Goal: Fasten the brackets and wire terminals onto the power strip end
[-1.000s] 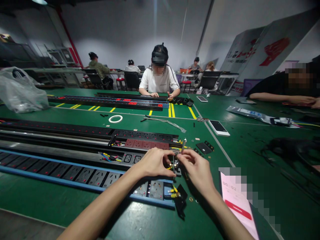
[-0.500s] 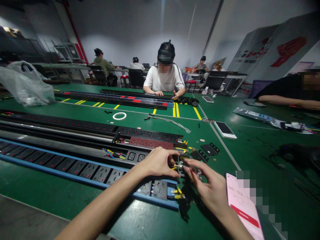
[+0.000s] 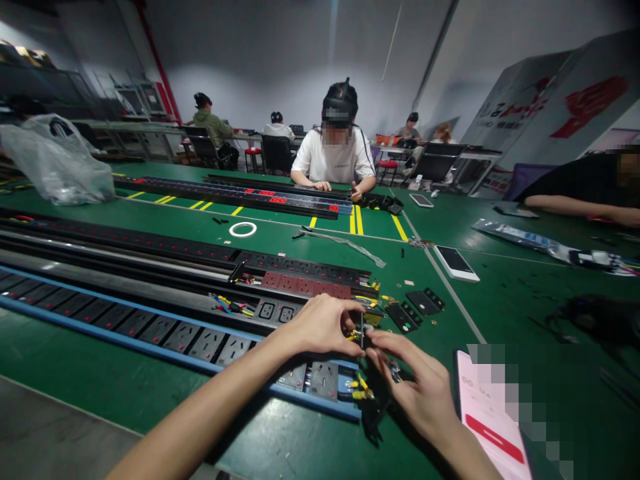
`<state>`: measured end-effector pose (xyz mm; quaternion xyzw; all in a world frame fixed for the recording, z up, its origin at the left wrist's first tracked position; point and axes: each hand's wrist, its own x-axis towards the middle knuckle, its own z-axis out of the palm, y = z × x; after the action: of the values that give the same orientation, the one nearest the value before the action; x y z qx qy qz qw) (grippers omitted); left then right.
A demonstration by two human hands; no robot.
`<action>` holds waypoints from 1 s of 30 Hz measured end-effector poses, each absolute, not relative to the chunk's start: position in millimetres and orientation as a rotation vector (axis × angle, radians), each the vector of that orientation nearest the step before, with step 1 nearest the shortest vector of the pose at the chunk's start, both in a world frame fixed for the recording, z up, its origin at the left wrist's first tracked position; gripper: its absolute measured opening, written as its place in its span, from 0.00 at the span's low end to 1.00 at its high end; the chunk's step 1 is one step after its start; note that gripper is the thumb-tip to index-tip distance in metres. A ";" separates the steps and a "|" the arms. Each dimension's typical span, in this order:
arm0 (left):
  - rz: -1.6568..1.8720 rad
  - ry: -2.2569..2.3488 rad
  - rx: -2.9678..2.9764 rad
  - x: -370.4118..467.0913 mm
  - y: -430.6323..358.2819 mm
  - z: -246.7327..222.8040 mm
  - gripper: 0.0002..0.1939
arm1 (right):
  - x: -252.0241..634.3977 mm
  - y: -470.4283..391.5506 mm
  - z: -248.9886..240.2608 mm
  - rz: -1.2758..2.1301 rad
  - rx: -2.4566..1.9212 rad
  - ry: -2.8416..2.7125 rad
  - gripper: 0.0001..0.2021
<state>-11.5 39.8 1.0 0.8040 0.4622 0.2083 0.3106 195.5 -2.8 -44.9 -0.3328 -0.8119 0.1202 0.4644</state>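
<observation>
My left hand (image 3: pixel 320 327) is closed, thumb and fingertips gripping a thin dark end plate (image 3: pixel 363 330) by its opposite edges. The plate stands upright, seen nearly edge-on, with yellow-ended wires on its left side. My right hand (image 3: pixel 420 377) is pinched against the plate's right face; what its fingertips hold is too small to make out. Something shiny shows beneath its fingers. Below my hands lies the end of a blue-framed power strip (image 3: pixel 200 340), with yellow-sleeved wire terminals (image 3: pixel 361 383) and a dark bracket (image 3: pixel 373 420) by it.
More socket strips (image 3: pixel 180 243) lie alongside on the green table. Loose black plates (image 3: pixel 425 301), a white ring (image 3: pixel 243 229), a white phone (image 3: pixel 456 263) and a lit phone (image 3: pixel 493 427) lie around. A plastic bag (image 3: pixel 60 160) stands left. A co-worker (image 3: pixel 335 157) sits opposite.
Both hands stay at the plate, and my right fingers have shifted slightly against it. The plate now looks more edge-on. The whole view has moved a little.
</observation>
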 end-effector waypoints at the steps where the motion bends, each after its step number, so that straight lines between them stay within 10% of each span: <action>1: 0.546 1.220 2.126 -11.5 39.9 0.8 0.34 | 195.5 -2.8 -44.2 0.293 -0.814 -2.000 0.08; 21: 0.484 1.214 2.163 -12.0 39.4 0.7 0.36 | 178.2 47.7 -37.4 1.220 -1.282 -1.330 0.26; 30: 0.489 1.231 2.163 -11.8 39.3 3.3 0.36 | 191.7 13.2 -34.4 0.708 -1.176 -1.533 0.13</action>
<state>-11.8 39.3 3.3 0.8139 0.4634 0.1841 0.2981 191.7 13.2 -34.4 -0.4896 -0.6381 0.2948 0.5159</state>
